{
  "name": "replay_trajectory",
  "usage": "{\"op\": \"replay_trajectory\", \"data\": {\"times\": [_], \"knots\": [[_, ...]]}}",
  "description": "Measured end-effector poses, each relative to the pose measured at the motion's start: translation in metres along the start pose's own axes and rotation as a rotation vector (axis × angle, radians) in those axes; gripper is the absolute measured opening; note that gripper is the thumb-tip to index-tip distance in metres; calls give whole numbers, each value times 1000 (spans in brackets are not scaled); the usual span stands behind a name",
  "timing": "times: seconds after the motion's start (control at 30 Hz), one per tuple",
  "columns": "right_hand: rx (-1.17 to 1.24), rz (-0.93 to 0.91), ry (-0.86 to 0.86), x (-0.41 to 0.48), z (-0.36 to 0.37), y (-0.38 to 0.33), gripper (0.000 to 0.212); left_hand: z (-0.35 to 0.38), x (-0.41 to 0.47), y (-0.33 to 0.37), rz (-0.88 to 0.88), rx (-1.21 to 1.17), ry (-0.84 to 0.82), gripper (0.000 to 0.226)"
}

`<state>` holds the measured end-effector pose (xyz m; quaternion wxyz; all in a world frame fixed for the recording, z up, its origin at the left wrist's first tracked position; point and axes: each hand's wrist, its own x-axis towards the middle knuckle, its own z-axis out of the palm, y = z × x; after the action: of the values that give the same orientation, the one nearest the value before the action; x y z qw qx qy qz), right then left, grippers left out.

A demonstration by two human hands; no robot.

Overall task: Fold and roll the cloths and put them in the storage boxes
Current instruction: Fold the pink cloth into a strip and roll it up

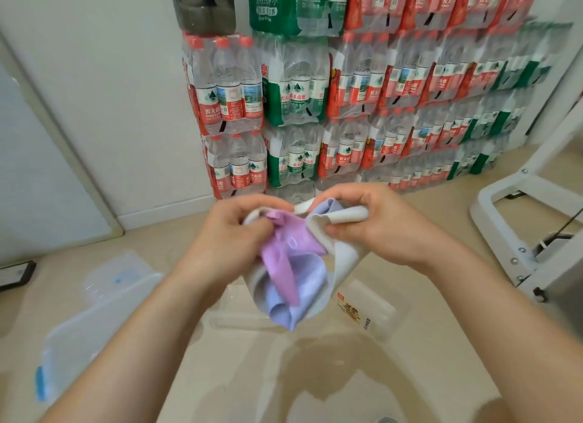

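Observation:
I hold a bunch of cloths in the air at the middle of the head view. My left hand (233,233) grips the pink-purple cloth (284,252). My right hand (372,224) pinches the top edge of the white cloth (345,255). A pale lavender cloth (303,290) hangs between them, its tip drooping lowest. Under the cloths stands a clear storage box (372,312) with a red and yellow label. A second clear storage box (79,331) with a blue latch lies at the lower left, partly hidden by my left forearm.
A clear lid (116,274) with a blue mark lies on the beige floor at the left. Stacked packs of water bottles (347,107) fill the wall ahead. A white metal frame (511,221) stands at the right. A dark flat object (17,274) sits at the far left.

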<state>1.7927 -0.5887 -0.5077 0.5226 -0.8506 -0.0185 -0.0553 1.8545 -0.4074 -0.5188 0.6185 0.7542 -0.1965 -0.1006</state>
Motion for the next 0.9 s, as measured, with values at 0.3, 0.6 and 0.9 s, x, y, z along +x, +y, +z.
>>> {"op": "replay_trajectory", "data": {"times": [0.3, 0.6, 0.9], "knots": [[8, 205, 175, -4, -30, 20, 38, -52, 20, -4, 6, -654, 531, 34], [181, 295, 53, -7, -28, 27, 38, -40, 17, -9, 65, -344, 519, 38], [510, 225, -274, 2, 22, 8, 62, 6, -1, -2, -5, -389, 71, 22]]}}
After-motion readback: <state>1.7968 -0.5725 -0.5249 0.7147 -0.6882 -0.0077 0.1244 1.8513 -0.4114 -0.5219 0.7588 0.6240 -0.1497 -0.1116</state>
